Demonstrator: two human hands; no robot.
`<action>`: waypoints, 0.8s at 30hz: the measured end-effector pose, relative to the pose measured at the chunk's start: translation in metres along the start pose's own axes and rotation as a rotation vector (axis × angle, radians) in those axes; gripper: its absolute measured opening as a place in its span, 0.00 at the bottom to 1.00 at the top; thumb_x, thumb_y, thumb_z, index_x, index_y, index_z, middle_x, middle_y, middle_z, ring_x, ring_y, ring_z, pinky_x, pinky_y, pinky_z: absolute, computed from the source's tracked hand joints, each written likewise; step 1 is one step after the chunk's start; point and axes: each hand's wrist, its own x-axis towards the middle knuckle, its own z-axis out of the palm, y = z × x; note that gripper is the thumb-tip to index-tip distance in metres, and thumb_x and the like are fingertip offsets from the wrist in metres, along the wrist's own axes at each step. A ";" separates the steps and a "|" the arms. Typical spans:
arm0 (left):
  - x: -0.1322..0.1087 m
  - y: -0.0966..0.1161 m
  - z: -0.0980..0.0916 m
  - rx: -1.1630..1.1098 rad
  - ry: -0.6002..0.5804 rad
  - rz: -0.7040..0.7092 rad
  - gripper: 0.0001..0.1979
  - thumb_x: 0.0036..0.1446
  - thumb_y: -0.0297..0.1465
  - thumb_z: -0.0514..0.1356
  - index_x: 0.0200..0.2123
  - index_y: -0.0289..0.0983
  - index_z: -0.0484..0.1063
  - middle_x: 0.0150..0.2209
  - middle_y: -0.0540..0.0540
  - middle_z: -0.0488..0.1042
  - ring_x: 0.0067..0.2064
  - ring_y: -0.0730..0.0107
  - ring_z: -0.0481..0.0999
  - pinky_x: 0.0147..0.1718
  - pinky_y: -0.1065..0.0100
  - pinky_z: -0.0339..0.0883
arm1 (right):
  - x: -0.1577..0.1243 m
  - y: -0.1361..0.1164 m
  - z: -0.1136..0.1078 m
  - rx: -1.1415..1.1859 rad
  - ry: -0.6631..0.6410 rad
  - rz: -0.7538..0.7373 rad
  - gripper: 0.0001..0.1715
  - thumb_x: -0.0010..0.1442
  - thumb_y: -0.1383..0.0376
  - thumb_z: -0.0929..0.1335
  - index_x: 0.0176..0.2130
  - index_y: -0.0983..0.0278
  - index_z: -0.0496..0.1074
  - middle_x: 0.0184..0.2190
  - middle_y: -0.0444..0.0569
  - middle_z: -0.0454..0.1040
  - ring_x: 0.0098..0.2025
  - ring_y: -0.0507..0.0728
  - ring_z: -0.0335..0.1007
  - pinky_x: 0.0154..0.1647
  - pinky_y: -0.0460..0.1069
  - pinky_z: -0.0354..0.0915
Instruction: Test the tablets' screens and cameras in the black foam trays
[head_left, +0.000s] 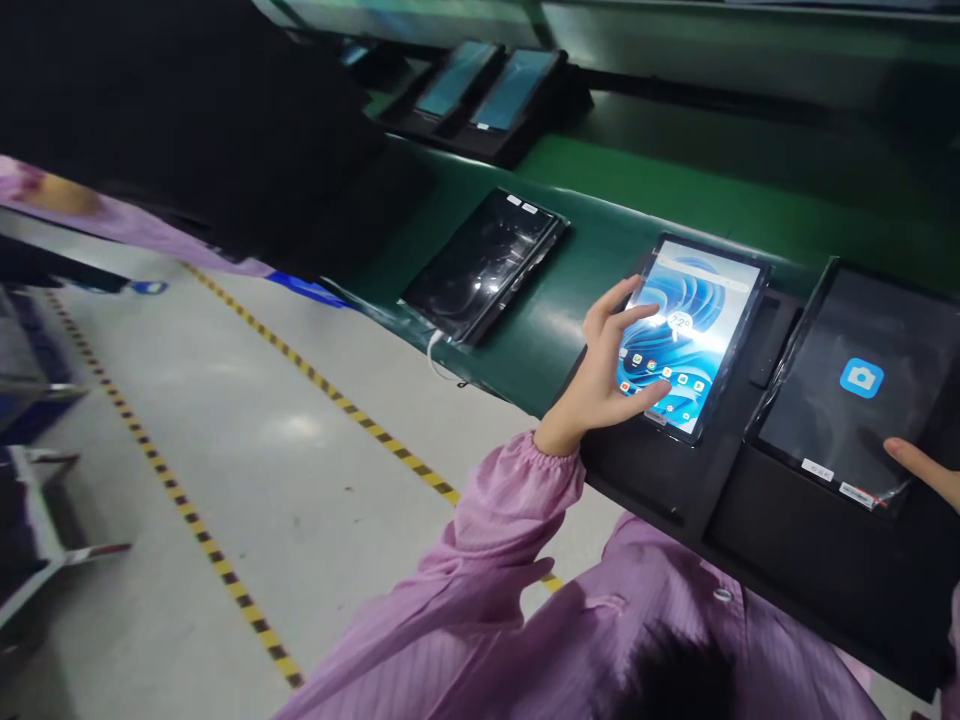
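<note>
L hand (pixel 604 365) open, fingers spread, thumb over lower part of lit blue-wallpaper tablet w/ black bezel (pixel 709 345), which lies beneath it on matte-black tray (pixel 795 560); contact w/ glass unclear. R hand (pixel 926 468) mostly out of frame, thumb at lower part of dark-screened tablet w/ blue camera icon (pixel 817 415); grip: can't tell. Progress (judged): partway. Tablet under L hand at home screen; one by R thumb apparently loading, no camera view up yet. Glossy black tablet w/ white labels (pixel 480 260), L of L hand on green bench (pixel 551 320), dark, prob. unworked.
</note>
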 end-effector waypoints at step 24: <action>-0.001 -0.012 0.000 0.066 0.077 -0.065 0.35 0.67 0.57 0.61 0.69 0.49 0.58 0.74 0.36 0.55 0.76 0.36 0.55 0.73 0.31 0.52 | 0.000 -0.004 -0.007 -0.051 -0.090 0.000 0.70 0.56 0.30 0.74 0.80 0.50 0.42 0.78 0.61 0.46 0.81 0.76 0.41 0.78 0.81 0.45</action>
